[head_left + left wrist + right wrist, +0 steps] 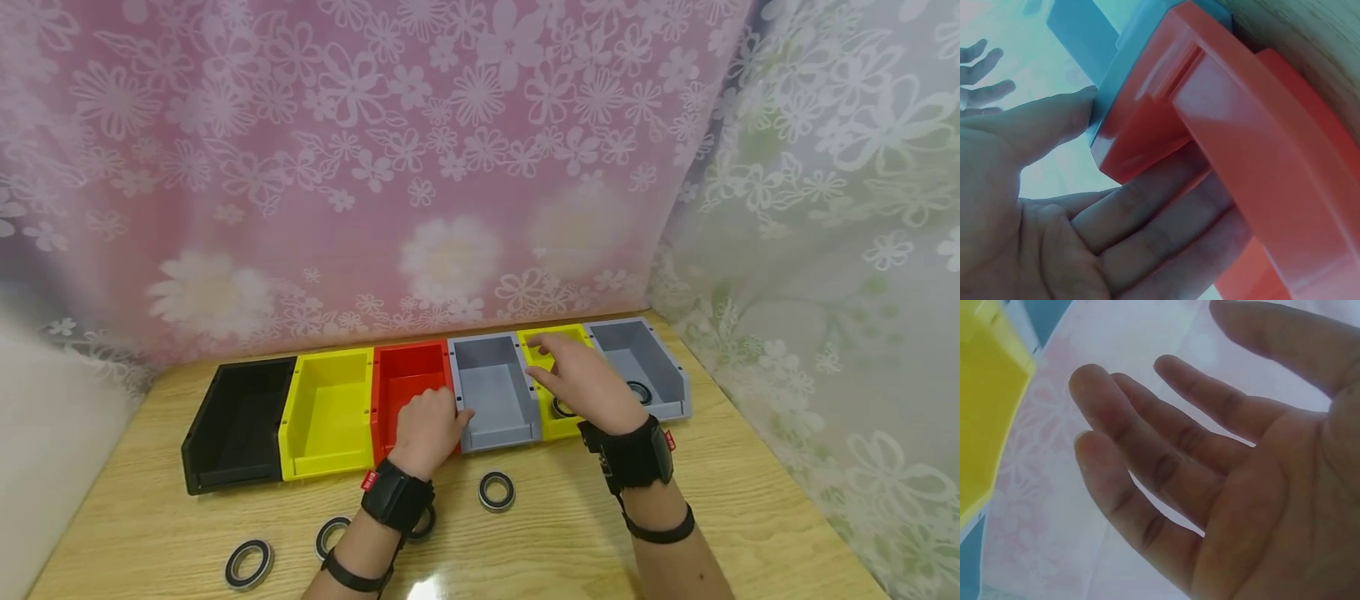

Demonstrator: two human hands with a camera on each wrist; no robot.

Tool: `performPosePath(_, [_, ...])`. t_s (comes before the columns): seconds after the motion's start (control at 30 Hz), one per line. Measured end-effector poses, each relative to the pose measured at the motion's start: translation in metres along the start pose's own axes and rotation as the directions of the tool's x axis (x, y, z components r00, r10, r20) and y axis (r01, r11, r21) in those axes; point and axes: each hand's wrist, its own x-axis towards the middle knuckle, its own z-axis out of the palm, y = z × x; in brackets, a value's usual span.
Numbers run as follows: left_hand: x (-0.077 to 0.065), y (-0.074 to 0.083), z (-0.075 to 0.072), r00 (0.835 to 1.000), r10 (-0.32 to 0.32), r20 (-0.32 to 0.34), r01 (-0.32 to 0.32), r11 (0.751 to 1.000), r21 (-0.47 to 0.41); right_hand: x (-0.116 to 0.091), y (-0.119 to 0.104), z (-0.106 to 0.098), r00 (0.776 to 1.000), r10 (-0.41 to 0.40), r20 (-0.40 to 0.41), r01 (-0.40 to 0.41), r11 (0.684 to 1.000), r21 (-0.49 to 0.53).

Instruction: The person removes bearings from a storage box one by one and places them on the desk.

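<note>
My left hand (427,429) reaches down at the red bin (408,358), with the thumb spread toward the neighbouring grey bin (495,396). In the left wrist view its fingers (1154,219) extend behind the red front lip, fingertips hidden, and the thumb tip meets the grey edge. Over the right yellow bin (551,429), my right hand (588,383) hovers with loosely bent, parted fingers and nothing in them. A ball bearing (557,409) lies in that yellow bin below the hand. Another bearing (647,392) sits in the far-right grey bin (667,408).
A black bin (240,417) and another yellow bin (330,408) continue the row leftward. Several bearings lie on the wooden table (600,533) in front, including one at the left (267,562) and one near the middle (497,507). A floral curtain (375,208) hangs behind.
</note>
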Motion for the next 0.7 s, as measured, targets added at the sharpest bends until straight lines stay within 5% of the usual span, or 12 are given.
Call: performPosePath(0.7, [0.008,-0.001,-0.016,1.0,0.009,0.029,-0.01,0.999,0.039,0.023,0.05,0.0,0.98,0.182,0.075,-0.178,0.983,-0.049])
